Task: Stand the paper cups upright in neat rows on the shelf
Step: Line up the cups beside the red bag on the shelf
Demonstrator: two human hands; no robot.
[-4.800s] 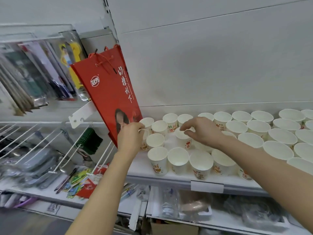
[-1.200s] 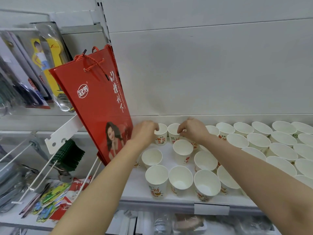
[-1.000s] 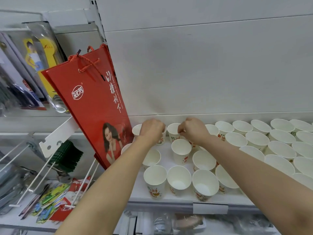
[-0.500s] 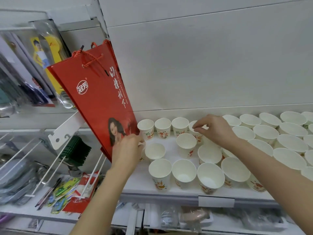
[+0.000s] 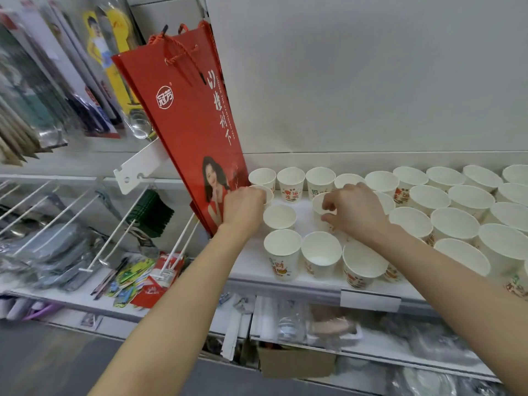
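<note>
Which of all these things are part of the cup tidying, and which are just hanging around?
Part of the job:
- paper cups standing on the shelf
- left hand holding a cup by the bag
- right hand gripping a second-row cup

Just lying about:
- red gift bag
- hanging packets
- blank price tag

cups (image 5: 517, 284) cut by right edge | lower-shelf goods (image 5: 328, 327) blurred

Head view, sole camera: worn on the person's head, wide-angle, looking forward and down. Faces the white back wall (image 5: 371, 81) squarely, close to the shelf (image 5: 257, 267) carrying paper cups (image 5: 283, 252). Both forearms enter from the bottom edge. Lower shelving shows along the frame's base, blurred. Straight lines bow near the edges.
</note>
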